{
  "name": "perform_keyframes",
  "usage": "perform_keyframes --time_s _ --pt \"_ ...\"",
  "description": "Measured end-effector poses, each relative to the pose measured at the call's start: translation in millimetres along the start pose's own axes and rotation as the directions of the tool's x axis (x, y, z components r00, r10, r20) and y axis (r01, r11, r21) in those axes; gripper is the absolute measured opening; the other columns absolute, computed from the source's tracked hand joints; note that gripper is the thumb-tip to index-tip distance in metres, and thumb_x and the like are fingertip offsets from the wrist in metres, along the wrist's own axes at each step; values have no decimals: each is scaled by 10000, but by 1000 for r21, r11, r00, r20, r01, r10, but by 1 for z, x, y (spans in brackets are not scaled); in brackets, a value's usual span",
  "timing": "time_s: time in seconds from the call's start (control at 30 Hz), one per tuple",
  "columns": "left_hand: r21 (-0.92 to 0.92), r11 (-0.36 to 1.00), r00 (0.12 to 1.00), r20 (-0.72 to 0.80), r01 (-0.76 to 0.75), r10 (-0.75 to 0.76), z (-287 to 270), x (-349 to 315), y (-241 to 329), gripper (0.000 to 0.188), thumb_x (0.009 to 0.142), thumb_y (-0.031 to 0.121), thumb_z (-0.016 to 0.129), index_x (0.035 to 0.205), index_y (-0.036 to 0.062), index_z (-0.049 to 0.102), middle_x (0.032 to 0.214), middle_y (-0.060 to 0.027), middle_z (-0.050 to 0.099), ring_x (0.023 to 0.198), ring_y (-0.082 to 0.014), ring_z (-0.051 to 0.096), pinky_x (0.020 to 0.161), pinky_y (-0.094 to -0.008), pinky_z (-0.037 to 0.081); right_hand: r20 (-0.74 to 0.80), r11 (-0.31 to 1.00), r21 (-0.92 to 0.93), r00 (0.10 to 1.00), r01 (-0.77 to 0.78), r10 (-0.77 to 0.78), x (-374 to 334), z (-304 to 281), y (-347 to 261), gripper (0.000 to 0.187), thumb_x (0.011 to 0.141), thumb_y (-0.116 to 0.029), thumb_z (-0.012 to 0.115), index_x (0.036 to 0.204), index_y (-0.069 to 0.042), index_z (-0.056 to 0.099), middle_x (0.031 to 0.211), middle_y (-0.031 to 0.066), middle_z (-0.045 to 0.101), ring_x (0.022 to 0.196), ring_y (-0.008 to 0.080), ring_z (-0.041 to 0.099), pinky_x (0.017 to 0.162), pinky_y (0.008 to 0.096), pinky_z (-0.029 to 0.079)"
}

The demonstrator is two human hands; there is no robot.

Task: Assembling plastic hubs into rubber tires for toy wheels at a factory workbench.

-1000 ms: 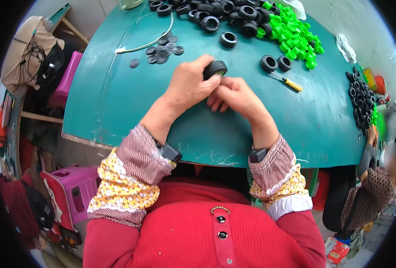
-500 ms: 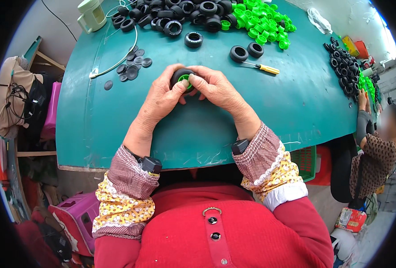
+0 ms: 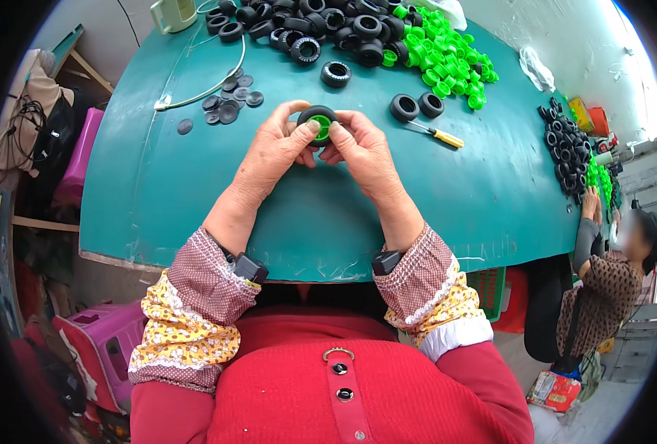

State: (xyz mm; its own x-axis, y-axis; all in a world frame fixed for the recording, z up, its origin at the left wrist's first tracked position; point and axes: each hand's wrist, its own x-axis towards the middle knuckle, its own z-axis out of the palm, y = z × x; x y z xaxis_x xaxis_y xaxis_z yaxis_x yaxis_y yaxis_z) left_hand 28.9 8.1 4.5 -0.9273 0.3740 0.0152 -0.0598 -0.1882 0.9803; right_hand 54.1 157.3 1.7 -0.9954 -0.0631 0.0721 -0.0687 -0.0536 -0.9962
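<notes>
Left hand (image 3: 278,146) and right hand (image 3: 361,146): fingers of both curled in, narrow, gripping one black tire (image 3: 313,112) between them. Green wheel (image 3: 321,128) seated inside the tire, its open face up toward the wearer; a thumb at either side of it. Tire held above the green table (image 3: 417,200).

Left of the fingers: flat dark discs (image 3: 228,112), loosely clustered. Just beyond the fingers: single tire (image 3: 336,74). Right of the fingers: pair of tires (image 3: 404,108), yellow-handled screwdriver (image 3: 447,138) near them. Farther beyond: tire heap (image 3: 306,24); green wheel heap (image 3: 454,59) beyond and to the right.
</notes>
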Motion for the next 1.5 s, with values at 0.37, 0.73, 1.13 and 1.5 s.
perform_keyframes --time_s 0.37,0.73,1.13,1.5 --pt "409 905 993 23 -115 116 -11 3 -8 216 829 134 537 999 3 562 756 -22 582 561 -76 521 504 -205 437 42 955 -295 999 33 -21 -3 2 -6 373 863 -180 506 1209 -66 423 850 45 578 691 85 548 588 207 453" --pt "342 931 992 53 -130 119 -5 2 -9 241 875 89 460 1078 -28 518 847 -52 591 727 -101 569 633 -225 500 -23 892 -424 982 158 -185 -5 9 6 335 803 -95 538 1131 -33 502 919 182 612 810 235 623 694 297 477" --pt "-228 966 992 -23 119 -128 -14 6 0 292 859 195 507 1048 -27 513 805 -91 602 656 -121 595 579 -183 469 -71 982 153 990 -108 120 -1 2 -2 343 875 -238 494 1143 -26 459 706 58 577 502 91 539 451 180 437" --pt "-47 997 998 22 66 -65 -19 6 -4 268 806 120 557 1027 -31 553 788 -35 603 623 -62 562 560 -175 465 18 963 -224 989 150 -149 2 6 16 679 648 -149 717 1208 -33 351 989 141 562 918 194 561 778 283 457"
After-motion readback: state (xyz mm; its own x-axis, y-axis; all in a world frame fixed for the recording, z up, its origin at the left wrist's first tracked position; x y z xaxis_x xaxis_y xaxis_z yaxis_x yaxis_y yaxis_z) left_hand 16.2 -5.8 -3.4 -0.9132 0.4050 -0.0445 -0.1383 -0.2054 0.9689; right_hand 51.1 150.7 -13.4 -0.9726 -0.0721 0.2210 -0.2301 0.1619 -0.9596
